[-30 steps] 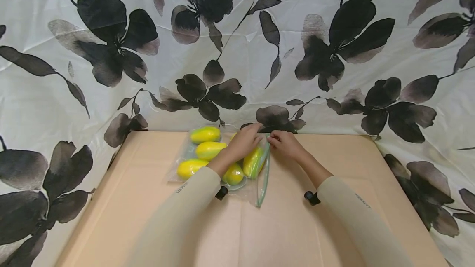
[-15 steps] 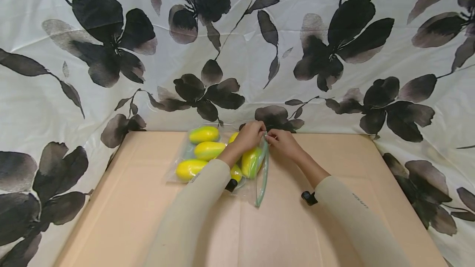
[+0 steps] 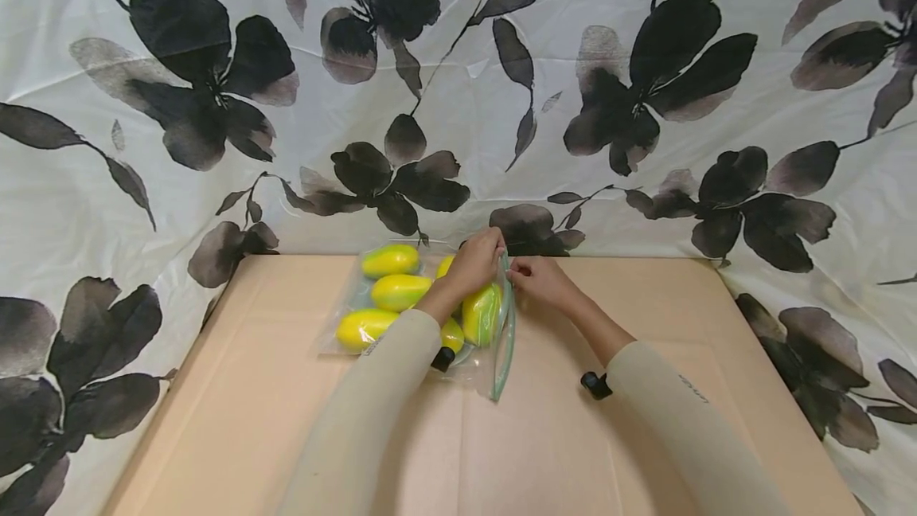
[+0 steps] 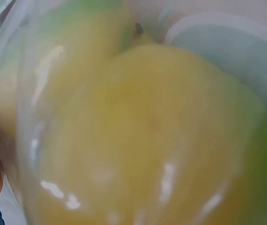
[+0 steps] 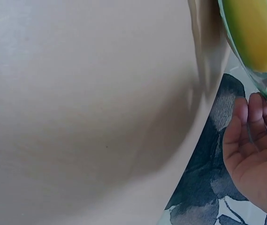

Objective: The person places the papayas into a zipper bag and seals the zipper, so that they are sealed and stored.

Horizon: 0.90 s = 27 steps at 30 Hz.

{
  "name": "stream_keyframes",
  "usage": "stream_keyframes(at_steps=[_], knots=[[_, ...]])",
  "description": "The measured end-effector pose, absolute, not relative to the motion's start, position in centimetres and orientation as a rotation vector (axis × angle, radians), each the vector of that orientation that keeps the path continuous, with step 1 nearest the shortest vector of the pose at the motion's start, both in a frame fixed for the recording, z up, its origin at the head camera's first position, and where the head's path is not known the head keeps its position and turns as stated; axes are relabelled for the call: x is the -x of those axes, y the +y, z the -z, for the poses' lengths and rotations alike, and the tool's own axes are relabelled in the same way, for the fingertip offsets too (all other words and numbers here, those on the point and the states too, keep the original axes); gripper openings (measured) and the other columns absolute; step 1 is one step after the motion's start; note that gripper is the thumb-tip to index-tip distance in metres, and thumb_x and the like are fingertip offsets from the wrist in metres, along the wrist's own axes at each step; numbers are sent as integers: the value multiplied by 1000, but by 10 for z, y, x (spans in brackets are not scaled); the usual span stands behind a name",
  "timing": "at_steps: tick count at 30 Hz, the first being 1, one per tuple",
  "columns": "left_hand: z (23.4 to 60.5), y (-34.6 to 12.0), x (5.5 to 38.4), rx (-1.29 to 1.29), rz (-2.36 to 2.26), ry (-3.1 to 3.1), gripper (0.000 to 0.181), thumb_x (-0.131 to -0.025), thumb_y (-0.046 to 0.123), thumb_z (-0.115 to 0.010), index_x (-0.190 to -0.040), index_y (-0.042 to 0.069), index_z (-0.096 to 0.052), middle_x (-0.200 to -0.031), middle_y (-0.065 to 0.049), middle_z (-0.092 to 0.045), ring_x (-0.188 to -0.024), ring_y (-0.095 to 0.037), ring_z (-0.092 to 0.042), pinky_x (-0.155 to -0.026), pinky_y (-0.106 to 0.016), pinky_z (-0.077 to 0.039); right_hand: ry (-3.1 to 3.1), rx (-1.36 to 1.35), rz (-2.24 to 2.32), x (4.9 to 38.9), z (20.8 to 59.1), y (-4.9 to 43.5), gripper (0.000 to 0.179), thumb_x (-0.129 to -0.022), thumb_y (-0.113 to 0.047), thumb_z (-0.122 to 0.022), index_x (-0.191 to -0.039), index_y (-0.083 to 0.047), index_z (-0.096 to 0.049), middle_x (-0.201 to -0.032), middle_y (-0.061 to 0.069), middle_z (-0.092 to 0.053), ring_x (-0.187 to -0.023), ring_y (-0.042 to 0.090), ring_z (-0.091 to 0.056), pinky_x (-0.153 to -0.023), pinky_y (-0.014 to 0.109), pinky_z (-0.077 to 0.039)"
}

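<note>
Several yellow mangoes, green in places, lie inside a clear zip bag with a green-edged mouth on its right. My left hand reaches across the bag and grips its far edge beside the mouth; its fingertips are partly hidden. Just right of it, my right hand is at the far end of the zip strip. In the right wrist view, the thumb and curled fingers of my right hand pinch the bag's corner. Through the plastic, a mango fills much of the left wrist view.
A pale, round-rimmed thing like a plate shows beneath the fruit. The bag rests at the far edge of a tan board. Behind it rises a white cloth with dark flowers.
My left hand has moved right and away along the bag, closer to the mouth. My right hand has shifted slightly left with the strip's far end. The mangoes stay in place.
</note>
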<state>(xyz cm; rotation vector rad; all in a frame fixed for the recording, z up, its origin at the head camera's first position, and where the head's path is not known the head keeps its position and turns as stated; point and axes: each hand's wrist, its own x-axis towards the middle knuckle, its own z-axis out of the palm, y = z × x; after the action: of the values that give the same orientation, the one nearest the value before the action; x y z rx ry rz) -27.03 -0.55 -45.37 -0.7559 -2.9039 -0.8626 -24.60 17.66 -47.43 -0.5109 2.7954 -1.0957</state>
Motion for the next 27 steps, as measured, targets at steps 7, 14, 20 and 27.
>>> stream_keyframes(at_steps=[7,14,20,27], knots=[[453,-7,271,760,887,-2905,8,-109,18,-50,-106,11,-53,-99,-4,-53,-94,-20,-56,-87,-33,-52,2745,539,1048,236,475,176,21,-100,-22,-61,-87,-8,-68,-71,-1,-57,-69,15,-50,-65,28,-40],[452,-9,276,746,892,-2833,7,-109,12,-48,-104,10,-52,-98,-6,-52,-92,-21,-54,-82,-33,-50,2680,580,1020,223,476,178,24,-100,-24,-61,-80,-12,-62,-67,-5,-49,-65,13,-47,-63,27,-38],[451,-11,279,747,903,-2809,7,-108,11,-47,-103,9,-51,-100,-8,-51,-92,-23,-54,-82,-34,-51,2654,582,972,213,477,179,27,-101,-25,-61,-77,-14,-58,-65,-5,-45,-62,12,-45,-61,26,-37],[453,-12,281,707,936,-2811,5,-108,8,-48,-103,8,-50,-100,-9,-50,-92,-24,-54,-83,-35,-50,2643,649,909,201,482,180,31,-96,-21,-62,-68,-18,-49,-60,-9,-36,-58,7,-37,-60,24,-31]])
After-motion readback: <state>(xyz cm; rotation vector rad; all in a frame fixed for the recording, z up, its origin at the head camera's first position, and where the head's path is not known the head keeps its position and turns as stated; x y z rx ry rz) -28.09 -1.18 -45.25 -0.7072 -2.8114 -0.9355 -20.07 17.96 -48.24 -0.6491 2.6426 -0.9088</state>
